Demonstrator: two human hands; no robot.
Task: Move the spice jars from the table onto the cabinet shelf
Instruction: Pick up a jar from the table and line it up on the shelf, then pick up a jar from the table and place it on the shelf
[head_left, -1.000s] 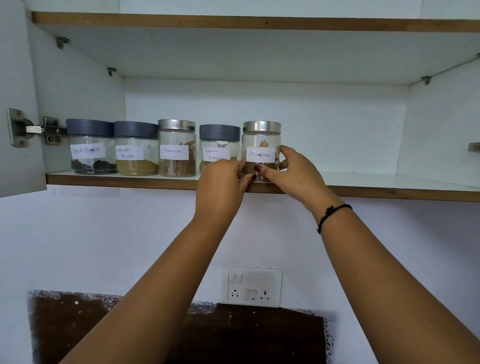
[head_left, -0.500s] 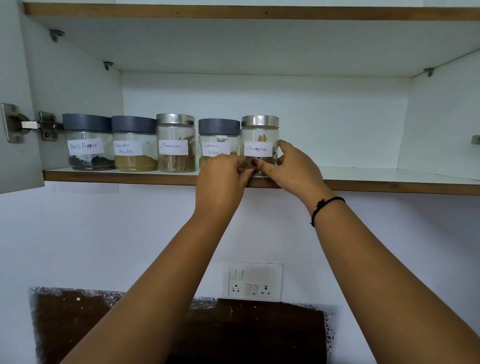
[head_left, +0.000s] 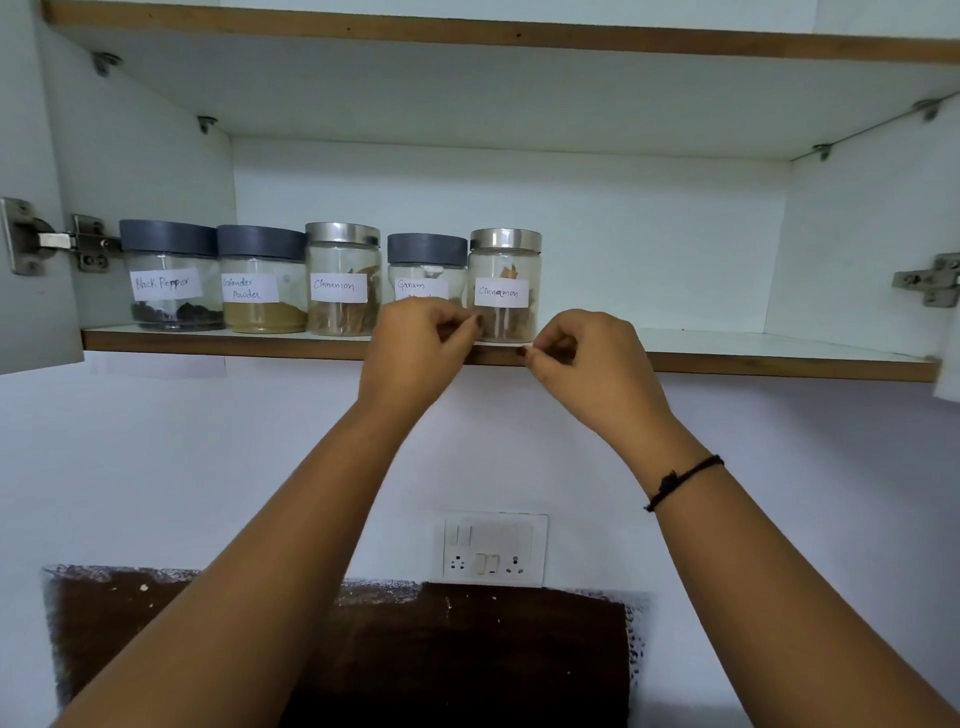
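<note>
left hand (head_left: 421, 353) and right hand (head_left: 587, 364) both curled, white strip (head_left: 501, 344) pinched between them at shelf (head_left: 727, 345) front edge, right under rightmost cinnamon jar (head_left: 506, 280)

We have open room on the shelf (head_left: 727, 345) right of the last jar (head_left: 505, 280), clear across to the side wall (head_left: 857, 249), where only a hinge (head_left: 930, 280) juts in. Five jars (head_left: 343, 280) crowd the left half with barely a gap between them. Above their lids a tall space runs under the upper board (head_left: 519, 93). Our left hand (head_left: 415, 353) and right hand (head_left: 592, 364), pinching a strip (head_left: 501, 343) at the edge, block the last jar's front.
</note>
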